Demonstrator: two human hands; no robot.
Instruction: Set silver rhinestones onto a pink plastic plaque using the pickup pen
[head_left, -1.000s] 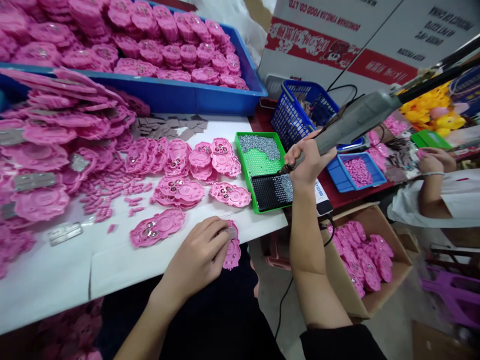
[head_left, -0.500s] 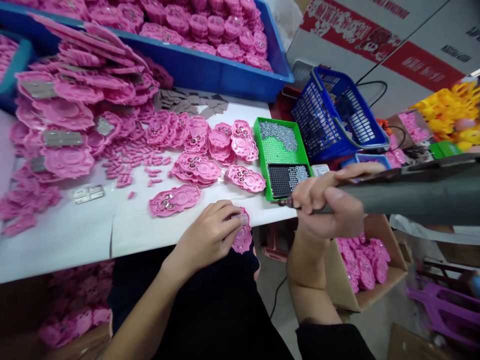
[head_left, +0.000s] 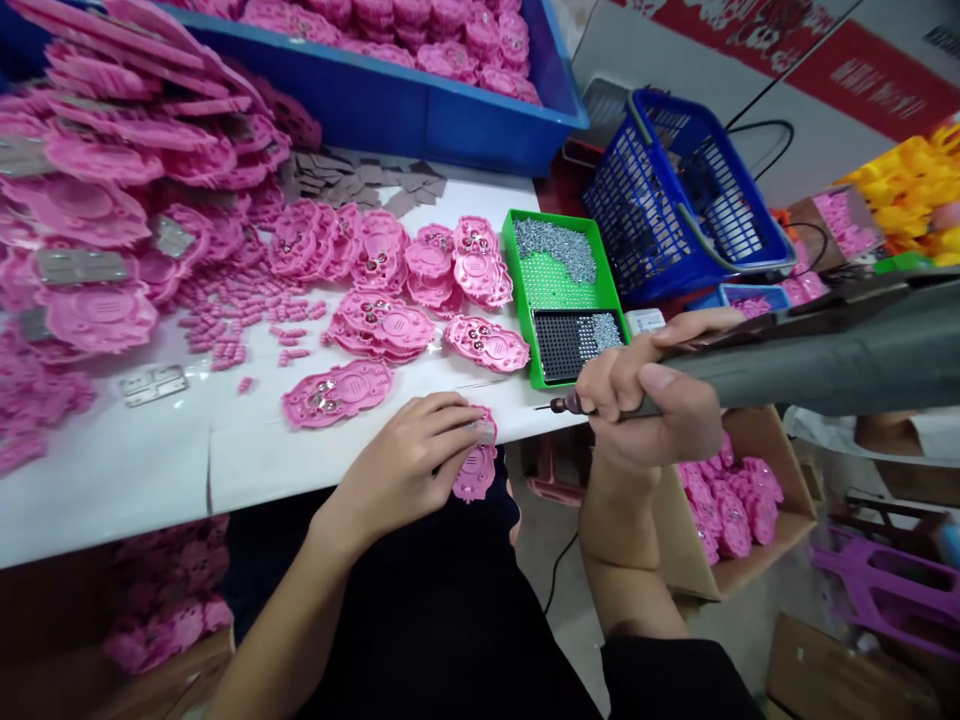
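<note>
My left hand (head_left: 409, 462) is closed on a pink plastic plate (head_left: 474, 470) that hangs over the front edge of the white table (head_left: 150, 470); its fingertips press a small grey metal piece onto the plate. My right hand (head_left: 651, 402) is wrapped round a grey electric screwdriver (head_left: 810, 350), held almost level, with its bit pointing left toward the plate, a short way from my left fingertips. Just behind the bit lies a green screw tray (head_left: 559, 290) with a black grid and a heap of small screws.
Pink plates lie in rows and heaps over the table, with loose pink pins and grey metal strips (head_left: 154, 384). A blue bin (head_left: 420, 100) of plates stands behind, a blue basket (head_left: 679, 200) at right. A cardboard box (head_left: 739, 520) of plates sits on the floor.
My right hand swung the screwdriver down from the screw tray to the table's front edge, bit now near the plate. My left hand kept holding the plate. The view tilted down.
</note>
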